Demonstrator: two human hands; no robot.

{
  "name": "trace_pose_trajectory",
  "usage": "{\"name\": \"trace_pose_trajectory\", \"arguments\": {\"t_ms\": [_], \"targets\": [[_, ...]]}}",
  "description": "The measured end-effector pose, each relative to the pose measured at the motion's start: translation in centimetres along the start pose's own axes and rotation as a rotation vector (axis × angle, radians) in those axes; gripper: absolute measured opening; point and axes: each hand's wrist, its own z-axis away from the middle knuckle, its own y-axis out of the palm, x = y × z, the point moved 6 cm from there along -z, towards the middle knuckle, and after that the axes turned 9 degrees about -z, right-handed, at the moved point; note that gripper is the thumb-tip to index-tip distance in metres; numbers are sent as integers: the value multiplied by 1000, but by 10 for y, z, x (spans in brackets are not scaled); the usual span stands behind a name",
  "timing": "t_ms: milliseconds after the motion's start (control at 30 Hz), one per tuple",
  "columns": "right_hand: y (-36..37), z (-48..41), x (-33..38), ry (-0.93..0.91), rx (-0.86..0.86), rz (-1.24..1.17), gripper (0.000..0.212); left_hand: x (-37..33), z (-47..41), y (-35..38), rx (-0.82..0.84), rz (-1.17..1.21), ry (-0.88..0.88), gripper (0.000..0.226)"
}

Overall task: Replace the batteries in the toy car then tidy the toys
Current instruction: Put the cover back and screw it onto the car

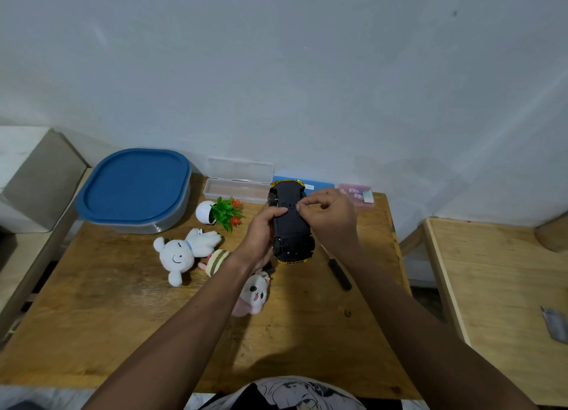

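Forearms (190, 323) meet over the worktop (123, 317) at the upturned toy car (292, 228), its long axis running away from the person. Left hand (261, 237) grips its flank; right hand (333, 219) fingers (304, 204) pinch at its underside.

We're in a home by the look of it, a plain room: a bare whitewashed wall (307, 71) behind a small wooden table (92, 317), with a second wooden table (491, 271) just off to the right. On the tabletop it's pure household stuff: a white plush animal (178, 256), a pink plush (253, 296), a toy car (292, 225) and a little potted plant (226, 213). A blue-lidded plastic tub (135, 185) and a clear pencil case (236, 188) sit back by the wall.
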Motion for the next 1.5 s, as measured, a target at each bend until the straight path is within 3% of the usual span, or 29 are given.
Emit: {"name": "trace_pose_trajectory", "arguments": {"t_ms": [200, 367, 633, 933, 1233, 1500], "targets": [[5, -2, -10, 44, 18, -63, 6, -2, 0, 1, -3, -47, 61, 36], [3, 4, -2, 8, -13, 8, 21, -2, -2, 0, -21, -63, 75, 39], [4, 5, -2, 22, -11, 24, 25, -3, -3, 0, -19, -52, 95, 37], [0, 7, 12, -127, -19, 99, 29, 5, -4, -2, -28, 83, -12, 40], [-1, 5, 10, -125, 30, 126, 11, 11, -3, 1, 46, 134, -63, 33], [-3, 4, 8, -131, 43, 101, 11, 11, -2, 0, 39, 136, -84, 34]]}}
